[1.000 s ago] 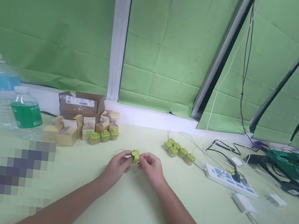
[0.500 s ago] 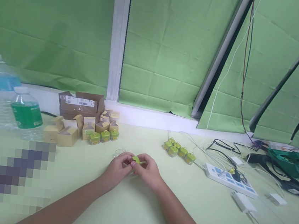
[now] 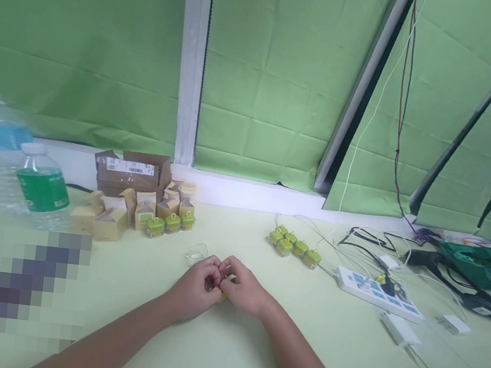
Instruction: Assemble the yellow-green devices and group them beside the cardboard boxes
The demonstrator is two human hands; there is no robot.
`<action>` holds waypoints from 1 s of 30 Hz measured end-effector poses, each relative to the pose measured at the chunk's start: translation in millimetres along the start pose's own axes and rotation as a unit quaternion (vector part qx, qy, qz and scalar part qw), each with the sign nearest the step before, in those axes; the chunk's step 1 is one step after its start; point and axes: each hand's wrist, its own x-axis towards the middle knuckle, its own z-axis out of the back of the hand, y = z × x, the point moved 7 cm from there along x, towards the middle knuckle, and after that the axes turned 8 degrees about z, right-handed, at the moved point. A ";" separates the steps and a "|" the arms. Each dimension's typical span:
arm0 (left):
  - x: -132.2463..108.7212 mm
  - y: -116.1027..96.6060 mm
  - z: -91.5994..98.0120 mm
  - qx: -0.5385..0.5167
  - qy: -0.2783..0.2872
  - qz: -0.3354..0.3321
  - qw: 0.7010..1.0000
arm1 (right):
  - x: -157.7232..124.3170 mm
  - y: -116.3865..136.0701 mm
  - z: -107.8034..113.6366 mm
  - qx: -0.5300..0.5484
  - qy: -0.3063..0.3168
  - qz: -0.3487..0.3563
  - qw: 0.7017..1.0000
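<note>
Creased green sheets (image 3: 260, 80) hang across the back of the room, split by a pale upright post (image 3: 191, 67) and, to the right, a slanting grey bar (image 3: 370, 86) edged in black. Beneath runs a low white wall (image 3: 248, 193), meeting a broad, pale green desk (image 3: 129, 289). Light falls softly, with the left sheet dimmer than the middle one.

- We have a small green plastic piece (image 3: 224, 296) between our left hand (image 3: 194, 288) and right hand (image 3: 244, 289).
- Behind our left, three green-lidded clear plastic boxes (image 3: 173, 222) stand before tan cardboard boxes (image 3: 144, 204).
- A long white plastic power strip (image 3: 374, 292) lies rightward.
</note>
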 end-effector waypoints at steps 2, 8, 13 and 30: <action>0.3 -0.2 -0.4 -0.002 -0.001 0.001 1.000 | -1.8 4.1 0.3 -0.002 0.014 0.005 1.000; 3.0 5.4 1.2 -0.081 -0.012 0.020 0.996 | -7.6 17.7 2.3 0.055 0.064 -0.026 0.996; 5.6 9.5 5.2 -0.183 -0.005 0.076 0.980 | -7.3 24.1 6.6 0.122 0.067 -0.008 0.990; 5.2 16.4 -1.2 -0.216 0.044 0.109 0.969 | -14.7 14.9 22.8 -0.094 0.095 -0.092 0.987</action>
